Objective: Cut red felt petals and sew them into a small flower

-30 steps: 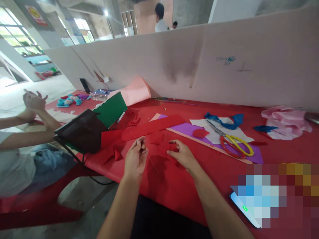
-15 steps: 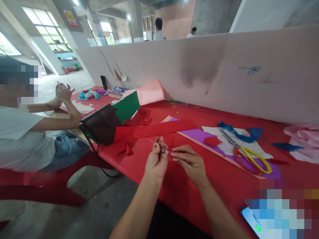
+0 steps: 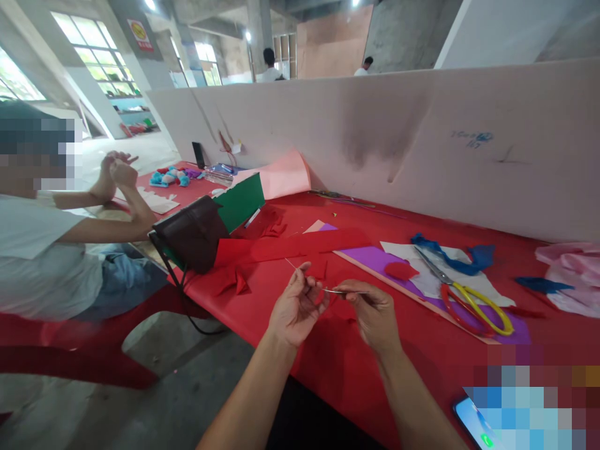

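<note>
Over the red table, my left hand pinches a thin wire between thumb and fingers; one end sticks out to the upper left. My right hand is closed on a slim silver tool that looks like tweezers. Its tip points left and nearly meets the fingers of my left hand. Whether the tip touches the wire is too small to tell. Just beyond my hands lies a long strip of red cloth or paper. A red folded scrap is to their left.
Scissors with red and yellow handles lie on white and purple sheets at right. A blue strip, pink cloth and a phone are farther right. A dark bag stands left, near a seated person.
My right hand has turned and shifted slightly right, so the silver tool lies almost level. My left hand has opened its fingers a little around the wire and tilted right.
</note>
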A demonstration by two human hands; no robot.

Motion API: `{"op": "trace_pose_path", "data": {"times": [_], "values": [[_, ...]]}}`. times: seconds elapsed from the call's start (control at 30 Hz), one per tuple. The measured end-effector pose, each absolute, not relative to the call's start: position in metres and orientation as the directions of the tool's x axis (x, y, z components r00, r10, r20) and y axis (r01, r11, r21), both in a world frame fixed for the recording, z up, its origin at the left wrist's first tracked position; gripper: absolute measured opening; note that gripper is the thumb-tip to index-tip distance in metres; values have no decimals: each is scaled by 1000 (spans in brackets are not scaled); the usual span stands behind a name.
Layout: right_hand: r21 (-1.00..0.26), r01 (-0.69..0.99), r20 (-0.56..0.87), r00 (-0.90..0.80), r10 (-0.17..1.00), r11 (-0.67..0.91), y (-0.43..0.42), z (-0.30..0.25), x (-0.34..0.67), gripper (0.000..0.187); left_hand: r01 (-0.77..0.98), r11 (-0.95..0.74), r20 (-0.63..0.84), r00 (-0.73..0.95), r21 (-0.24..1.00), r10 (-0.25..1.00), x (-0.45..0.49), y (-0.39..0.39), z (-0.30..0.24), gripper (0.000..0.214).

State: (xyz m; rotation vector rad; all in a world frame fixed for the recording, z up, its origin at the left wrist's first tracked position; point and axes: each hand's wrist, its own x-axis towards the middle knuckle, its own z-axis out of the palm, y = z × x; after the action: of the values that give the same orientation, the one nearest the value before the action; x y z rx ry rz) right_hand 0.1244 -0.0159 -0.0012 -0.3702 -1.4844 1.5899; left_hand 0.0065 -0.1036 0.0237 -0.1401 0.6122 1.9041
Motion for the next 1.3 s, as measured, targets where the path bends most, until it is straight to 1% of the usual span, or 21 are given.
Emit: {"op": "trace_pose_path", "data": {"times": [0.07, 0.17, 0.27, 0.33, 0.4, 0.43, 0.5, 0.67, 0.73, 0.8, 0.87, 1.0, 1.07, 1.17, 1.3], "values": [[-912, -402, 311, -546, 778, 82, -16, -2, 124, 10, -878, -281, -339, -419, 389, 842, 7, -104, 20, 18], [-914, -402, 276, -523, 806, 52, -16, -4, 122, 4, -831, -276, -298, -452, 482, 841, 8, -105, 15, 28], [-918, -395, 244, -512, 824, 27, -16, -4, 120, 1, -771, -252, -276, -481, 585, 832, 9, -106, 14, 28], [-934, -357, 198, -524, 828, -3, -15, -4, 119, 3, -682, -230, -240, -520, 694, 820, 10, -107, 15, 27], [-953, -301, 151, -541, 827, -22, -14, -4, 119, 6, -547, -198, -181, -561, 813, 808, 12, -108, 15, 26], [-961, -275, 138, -551, 823, -23, -14, -4, 118, 7, -483, -175, -157, -571, 858, 806, 13, -109, 14, 25], [-971, -238, 140, -569, 811, 0, -13, -4, 117, 6, -402, -121, -140, -562, 907, 815, 16, -109, 14, 24], [-979, -182, 187, -599, 779, 94, -12, -4, 116, 7, -398, -35, -150, -423, 917, 894, 23, -109, 13, 27], [-981, -165, 180, -602, 778, 99, -12, -2, 115, 9, -366, -25, -135, -407, 930, 904, 23, -109, 13, 28], [-987, -150, 139, -629, 765, 56, -13, -1, 114, 12, -291, -22, -111, -432, 956, 895, 23, -109, 12, 29], [-990, -132, 58, -664, 745, -40, -15, 1, 114, 16, -228, -18, -93, -465, 974, 880, 23, -110, 10, 31], [-968, -144, -52, -688, 724, -206, -16, 1, 114, 28, -242, -5, -112, -470, 970, 876, 27, -112, 6, 32], [-952, -159, -74, -713, 697, -263, -16, 0, 115, 27, -244, 4, -121, -467, 970, 876, 30, -112, 5, 32], [-930, -168, -105, -729, 676, -326, -15, -1, 116, 22, -201, 12, -111, -488, 980, 866, 33, -113, 3, 28], [-927, -160, -130, -712, 690, -339, -16, 0, 116, 20, -162, -21, -64, -499, 987, 864, 35, -113, -2, 19]]}}
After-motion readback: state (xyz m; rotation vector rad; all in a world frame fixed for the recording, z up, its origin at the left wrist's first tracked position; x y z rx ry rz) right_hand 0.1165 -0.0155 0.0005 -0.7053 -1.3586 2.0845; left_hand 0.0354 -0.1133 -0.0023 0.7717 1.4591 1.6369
